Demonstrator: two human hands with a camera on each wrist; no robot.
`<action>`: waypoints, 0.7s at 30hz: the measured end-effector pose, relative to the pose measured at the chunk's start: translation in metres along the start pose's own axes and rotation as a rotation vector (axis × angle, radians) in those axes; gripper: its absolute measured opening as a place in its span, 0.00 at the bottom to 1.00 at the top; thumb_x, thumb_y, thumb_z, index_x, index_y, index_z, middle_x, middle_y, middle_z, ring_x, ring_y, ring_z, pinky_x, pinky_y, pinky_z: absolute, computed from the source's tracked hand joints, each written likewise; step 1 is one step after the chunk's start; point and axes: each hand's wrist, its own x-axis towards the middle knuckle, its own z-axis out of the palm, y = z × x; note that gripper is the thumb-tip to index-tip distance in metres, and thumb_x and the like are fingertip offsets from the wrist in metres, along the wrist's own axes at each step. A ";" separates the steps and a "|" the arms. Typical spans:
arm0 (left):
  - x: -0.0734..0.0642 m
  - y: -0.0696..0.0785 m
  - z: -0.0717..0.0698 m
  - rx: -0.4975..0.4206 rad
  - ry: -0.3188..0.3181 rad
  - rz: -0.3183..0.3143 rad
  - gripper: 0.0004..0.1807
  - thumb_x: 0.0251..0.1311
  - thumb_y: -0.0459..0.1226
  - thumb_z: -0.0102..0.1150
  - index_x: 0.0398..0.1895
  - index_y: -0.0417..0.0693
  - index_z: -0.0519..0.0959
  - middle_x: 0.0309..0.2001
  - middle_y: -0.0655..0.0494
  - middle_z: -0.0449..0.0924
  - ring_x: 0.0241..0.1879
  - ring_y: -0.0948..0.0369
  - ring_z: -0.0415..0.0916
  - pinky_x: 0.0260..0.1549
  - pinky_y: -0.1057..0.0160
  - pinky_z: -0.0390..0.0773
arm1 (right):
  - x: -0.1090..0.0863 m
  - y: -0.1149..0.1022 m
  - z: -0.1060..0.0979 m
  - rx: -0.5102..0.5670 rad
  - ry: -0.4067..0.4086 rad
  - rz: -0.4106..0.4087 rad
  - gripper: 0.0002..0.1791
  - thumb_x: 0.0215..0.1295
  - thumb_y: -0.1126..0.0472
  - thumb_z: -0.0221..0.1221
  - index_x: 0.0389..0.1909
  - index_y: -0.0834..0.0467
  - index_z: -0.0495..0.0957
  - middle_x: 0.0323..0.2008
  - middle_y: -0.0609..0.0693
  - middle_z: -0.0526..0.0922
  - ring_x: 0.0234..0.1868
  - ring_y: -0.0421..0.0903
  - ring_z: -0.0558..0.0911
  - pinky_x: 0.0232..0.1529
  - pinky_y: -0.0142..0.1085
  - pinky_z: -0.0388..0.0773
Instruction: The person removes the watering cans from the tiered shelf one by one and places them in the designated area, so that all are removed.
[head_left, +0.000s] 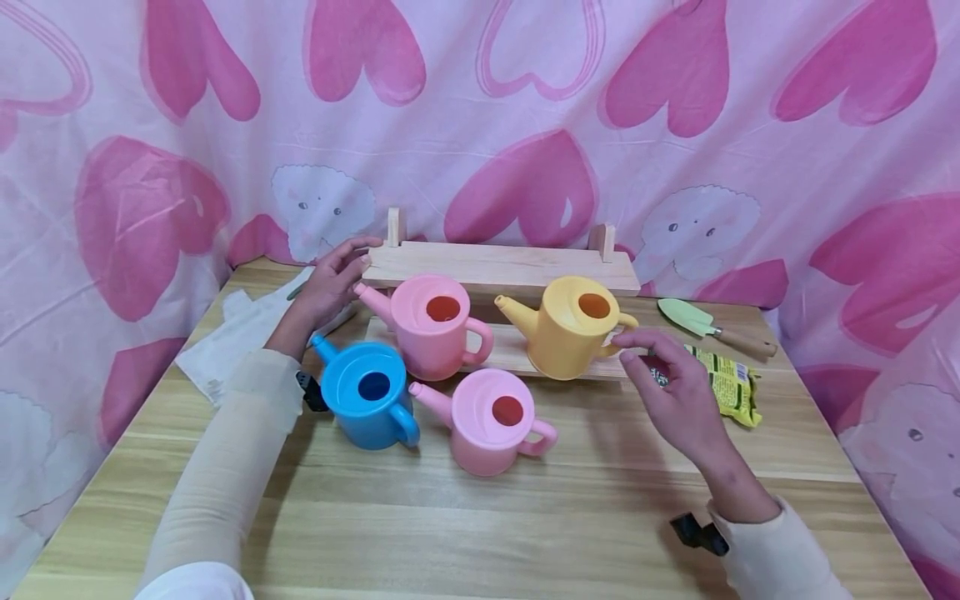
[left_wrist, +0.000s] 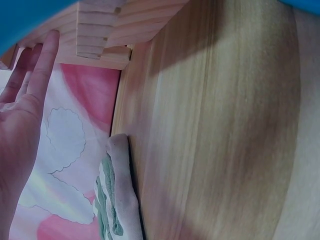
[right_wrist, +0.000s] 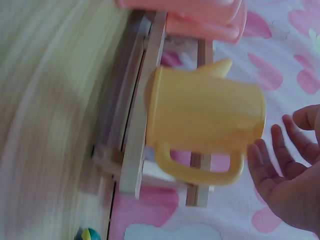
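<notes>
A two-tier wooden rack [head_left: 502, 265] stands at the back of the table. On its lower board sit a coral-pink watering can [head_left: 427, 350] and a yellow watering can [head_left: 562, 350], spouts to the left. My left hand [head_left: 330, 283] touches the left end of the upper board with extended fingers. Beside the yellow can's handle is my right hand [head_left: 671, 392], fingers loosely bent around nothing; in the right wrist view the fingertips come near the can [right_wrist: 205, 110]. A blue watering can [head_left: 363, 417] and a light-pink watering can [head_left: 487, 442] stand on the table in front.
To the right lie a green trowel [head_left: 705, 323] with a wooden handle and a yellow-green packet [head_left: 727, 387]. A white cloth-like item [head_left: 225, 350] lies at the left, partly behind my left arm. A pink heart-patterned curtain [head_left: 525, 167] hangs behind the table.
</notes>
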 end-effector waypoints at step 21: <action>0.001 0.001 0.000 0.022 0.021 -0.043 0.27 0.73 0.54 0.57 0.72 0.63 0.71 0.74 0.52 0.64 0.65 0.48 0.70 0.47 0.64 0.83 | 0.028 0.047 -0.003 0.089 -0.021 0.083 0.19 0.78 0.68 0.55 0.66 0.66 0.74 0.61 0.59 0.75 0.62 0.42 0.74 0.56 0.22 0.74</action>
